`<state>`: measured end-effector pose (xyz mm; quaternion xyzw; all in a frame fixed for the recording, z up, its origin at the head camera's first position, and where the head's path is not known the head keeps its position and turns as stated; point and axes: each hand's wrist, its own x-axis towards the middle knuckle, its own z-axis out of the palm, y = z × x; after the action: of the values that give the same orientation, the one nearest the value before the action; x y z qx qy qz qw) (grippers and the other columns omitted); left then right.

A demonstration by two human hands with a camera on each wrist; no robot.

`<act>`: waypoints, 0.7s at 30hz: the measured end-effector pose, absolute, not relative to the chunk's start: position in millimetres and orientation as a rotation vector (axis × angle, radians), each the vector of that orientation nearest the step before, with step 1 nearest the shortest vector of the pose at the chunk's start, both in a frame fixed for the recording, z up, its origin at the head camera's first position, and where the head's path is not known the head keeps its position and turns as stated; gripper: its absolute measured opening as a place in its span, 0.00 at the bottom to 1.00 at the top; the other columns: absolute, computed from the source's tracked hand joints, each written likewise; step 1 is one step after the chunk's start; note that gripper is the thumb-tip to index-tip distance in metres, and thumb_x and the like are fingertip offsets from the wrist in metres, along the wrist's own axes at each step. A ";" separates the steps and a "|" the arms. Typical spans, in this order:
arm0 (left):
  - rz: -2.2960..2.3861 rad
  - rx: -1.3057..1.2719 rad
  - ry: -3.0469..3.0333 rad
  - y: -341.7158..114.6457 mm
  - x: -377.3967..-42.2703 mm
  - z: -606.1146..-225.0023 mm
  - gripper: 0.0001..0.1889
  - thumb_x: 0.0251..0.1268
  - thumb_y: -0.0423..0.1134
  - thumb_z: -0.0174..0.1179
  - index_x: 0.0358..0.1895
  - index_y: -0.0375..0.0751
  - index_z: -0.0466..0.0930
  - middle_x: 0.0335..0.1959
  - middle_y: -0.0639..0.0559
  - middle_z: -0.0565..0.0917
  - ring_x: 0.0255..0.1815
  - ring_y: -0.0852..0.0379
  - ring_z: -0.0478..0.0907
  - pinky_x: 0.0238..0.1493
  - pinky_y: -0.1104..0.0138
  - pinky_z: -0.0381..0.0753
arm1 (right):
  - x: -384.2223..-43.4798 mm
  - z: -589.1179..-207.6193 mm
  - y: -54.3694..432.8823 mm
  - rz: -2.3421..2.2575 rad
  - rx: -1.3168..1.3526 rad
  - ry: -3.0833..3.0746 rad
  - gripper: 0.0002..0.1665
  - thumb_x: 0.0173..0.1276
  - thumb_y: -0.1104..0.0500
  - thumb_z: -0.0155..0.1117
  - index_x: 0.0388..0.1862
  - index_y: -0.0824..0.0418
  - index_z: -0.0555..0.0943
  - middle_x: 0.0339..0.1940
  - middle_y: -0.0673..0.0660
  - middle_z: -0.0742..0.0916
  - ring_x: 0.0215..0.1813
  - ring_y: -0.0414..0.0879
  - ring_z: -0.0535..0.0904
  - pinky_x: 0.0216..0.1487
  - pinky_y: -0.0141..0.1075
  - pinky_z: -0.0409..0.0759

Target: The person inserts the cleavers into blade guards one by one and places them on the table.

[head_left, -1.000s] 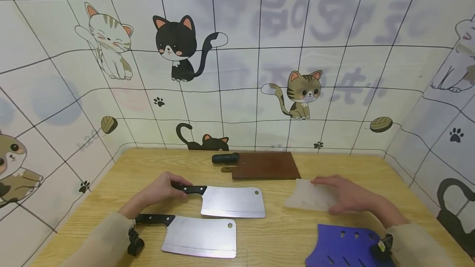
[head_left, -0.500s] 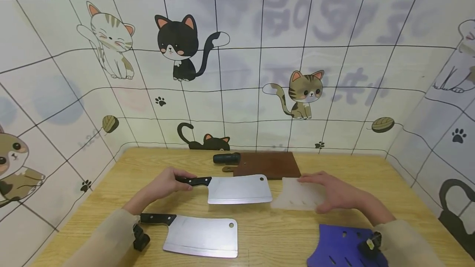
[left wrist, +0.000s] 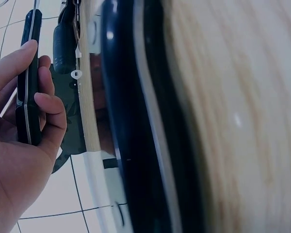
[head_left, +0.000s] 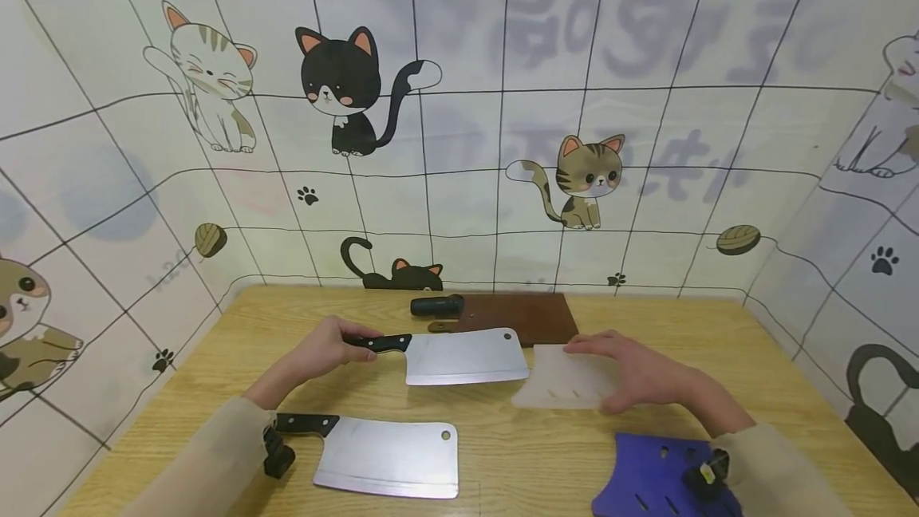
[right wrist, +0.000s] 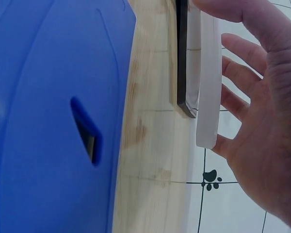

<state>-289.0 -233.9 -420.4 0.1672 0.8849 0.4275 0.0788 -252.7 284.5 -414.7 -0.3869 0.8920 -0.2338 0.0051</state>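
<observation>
My left hand (head_left: 319, 353) grips the black handle of a cleaver (head_left: 467, 357), its broad blade pointing right and lifted over the table. In the left wrist view the fingers and thumb close round that cleaver handle (left wrist: 30, 87). My right hand (head_left: 649, 373) holds a translucent white plastic knife sheath (head_left: 560, 381) between thumb and fingers. The sheath's curved left end is close beside the blade's tip. In the right wrist view the white sheath (right wrist: 210, 92) shows edge-on, off the table. A second cleaver (head_left: 391, 457) lies nearer the front, handle to the left.
A blue slotted plastic sheath (head_left: 635, 477) lies at the front right, partly below my right sleeve. At the back, a brown cutting board (head_left: 517, 317) lies by the wall, with a dark cylindrical object (head_left: 436, 307) at its left end. Cat-patterned walls (head_left: 467, 126) enclose the table.
The held cleaver has risen and shifted slightly right, its blade tilting up. The white sheath has moved left with my right hand, closing the gap between them. The front cleaver stays put.
</observation>
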 end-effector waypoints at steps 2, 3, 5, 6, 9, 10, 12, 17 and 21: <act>1.278 0.506 2.654 -233.4 -288.9 -420.6 0.18 0.59 0.34 0.74 0.53 0.36 0.89 0.38 0.50 0.85 0.31 0.55 0.71 0.28 0.68 0.70 | -252.1 -414.7 283.3 -0.744 -1.215 2.787 0.49 0.44 0.50 0.81 0.69 0.54 0.78 0.68 0.54 0.80 0.63 0.51 0.72 0.56 0.45 0.74; 1.278 0.502 2.655 -233.3 -289.1 -420.7 0.17 0.59 0.34 0.74 0.53 0.36 0.89 0.38 0.50 0.85 0.31 0.55 0.71 0.28 0.68 0.69 | -251.9 -414.8 282.9 -0.746 -1.217 2.784 0.49 0.44 0.50 0.81 0.69 0.54 0.78 0.68 0.54 0.80 0.64 0.51 0.72 0.56 0.45 0.74; 1.286 0.501 2.652 -233.0 -289.1 -421.1 0.17 0.59 0.33 0.74 0.53 0.36 0.89 0.37 0.50 0.85 0.30 0.55 0.71 0.27 0.68 0.69 | -251.6 -415.3 282.5 -0.747 -1.218 2.780 0.49 0.44 0.50 0.81 0.70 0.54 0.78 0.68 0.54 0.79 0.64 0.51 0.72 0.57 0.46 0.74; 1.289 0.501 2.650 -232.7 -289.2 -421.2 0.17 0.59 0.33 0.74 0.53 0.36 0.89 0.37 0.49 0.85 0.30 0.55 0.71 0.27 0.69 0.69 | -251.4 -415.9 282.6 -0.750 -1.215 2.778 0.49 0.44 0.50 0.81 0.70 0.54 0.78 0.68 0.54 0.79 0.64 0.51 0.72 0.57 0.46 0.74; 1.297 0.502 2.641 -232.1 -289.1 -421.5 0.17 0.59 0.33 0.73 0.53 0.35 0.88 0.38 0.49 0.86 0.29 0.55 0.72 0.27 0.68 0.71 | -251.1 -416.9 282.7 -0.754 -1.201 2.771 0.49 0.45 0.50 0.81 0.70 0.53 0.78 0.68 0.53 0.79 0.65 0.51 0.71 0.58 0.46 0.74; 1.303 0.497 2.636 -231.9 -289.0 -421.7 0.17 0.59 0.33 0.73 0.53 0.34 0.88 0.39 0.48 0.86 0.29 0.55 0.72 0.27 0.68 0.71 | -251.1 -417.2 282.7 -0.758 -1.198 2.770 0.49 0.45 0.50 0.81 0.70 0.53 0.78 0.69 0.53 0.79 0.65 0.51 0.71 0.58 0.46 0.74; 1.314 0.481 2.628 -231.8 -288.8 -422.2 0.18 0.59 0.34 0.74 0.53 0.34 0.88 0.41 0.48 0.87 0.29 0.56 0.72 0.27 0.68 0.72 | -251.1 -417.6 282.8 -0.769 -1.192 2.769 0.49 0.45 0.50 0.81 0.70 0.53 0.78 0.68 0.53 0.79 0.65 0.51 0.71 0.57 0.46 0.74; 1.338 0.446 2.619 -231.6 -289.0 -423.4 0.18 0.60 0.35 0.74 0.54 0.35 0.88 0.42 0.47 0.87 0.26 0.57 0.70 0.25 0.69 0.70 | -250.8 -417.6 282.0 -0.799 -1.176 2.773 0.49 0.45 0.50 0.81 0.70 0.53 0.78 0.68 0.53 0.79 0.65 0.50 0.71 0.58 0.46 0.73; 1.348 0.447 2.618 -230.3 -288.9 -422.9 0.18 0.60 0.34 0.73 0.54 0.34 0.88 0.42 0.47 0.87 0.25 0.57 0.69 0.24 0.70 0.68 | -249.9 -417.5 280.9 -0.822 -1.151 2.776 0.49 0.45 0.50 0.81 0.71 0.52 0.78 0.68 0.52 0.79 0.65 0.50 0.71 0.57 0.47 0.74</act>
<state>-288.9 -230.3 -422.9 0.1497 0.8761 0.4511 0.0814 -249.9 280.9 -417.5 -0.3693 0.8909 -0.2639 0.0132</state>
